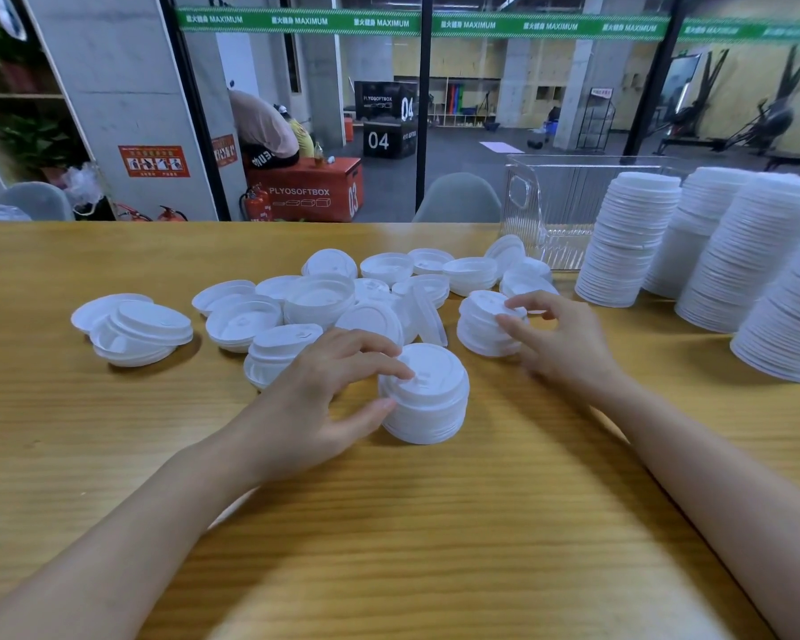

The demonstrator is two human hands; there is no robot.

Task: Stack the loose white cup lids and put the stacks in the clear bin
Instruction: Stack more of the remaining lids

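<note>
A short stack of white lids (428,399) stands on the wooden table (435,524) near the middle. My left hand (324,399) holds it from the left, thumb low on its side and fingertips on its top. A second short stack (483,327) sits further back and to the right; my right hand (560,334) pinches its right edge. Several loose white lids (315,302) lie scattered behind, some upside down. The clear bin (555,210) stands at the back right with nothing visible inside.
Tall stacks of white lids (629,237) stand in a row along the right side, next to the bin. A few loose lids (135,327) lie apart at the left. A glass wall runs behind the table's far edge.
</note>
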